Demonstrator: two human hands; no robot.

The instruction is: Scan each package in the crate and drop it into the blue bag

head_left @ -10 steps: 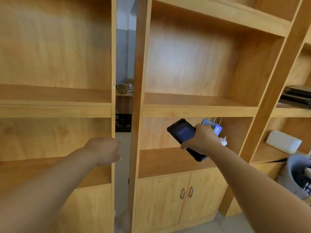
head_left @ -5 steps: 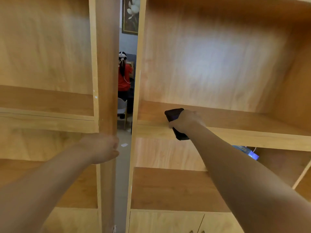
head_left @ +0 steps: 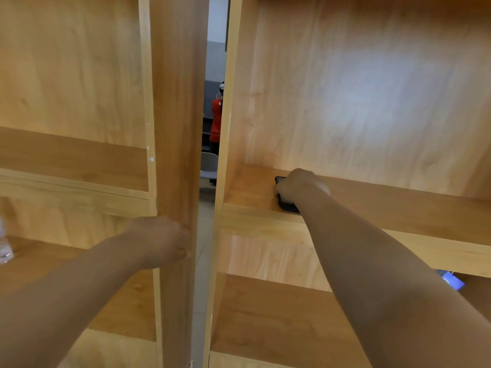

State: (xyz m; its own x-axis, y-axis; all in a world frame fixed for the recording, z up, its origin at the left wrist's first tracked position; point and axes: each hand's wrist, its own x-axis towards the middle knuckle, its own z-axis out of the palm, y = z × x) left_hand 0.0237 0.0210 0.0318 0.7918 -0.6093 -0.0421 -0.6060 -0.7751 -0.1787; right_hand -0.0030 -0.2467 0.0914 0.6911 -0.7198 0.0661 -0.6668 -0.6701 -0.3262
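Observation:
My right hand (head_left: 299,186) grips a black handheld scanner (head_left: 286,205) and holds it down on a wooden shelf board (head_left: 385,208) of the right cabinet. Most of the scanner is hidden under my fingers. My left hand (head_left: 162,240) hangs in front of the left cabinet's side panel (head_left: 175,128), fingers curled, holding nothing. No crate, package or blue bag is in view.
Two tall wooden shelf units stand side by side with a narrow gap (head_left: 210,181) between them. Through the gap a person in a red top (head_left: 216,120) stands far off. A small blue item (head_left: 453,281) lies on the lower right shelf. A plastic bottle (head_left: 4,245) sits at the left edge.
My right hand has lifted the scanner from chest height up onto the higher shelf and set it down there. My view has moved closer and tilted up. The left hand stayed near the panel.

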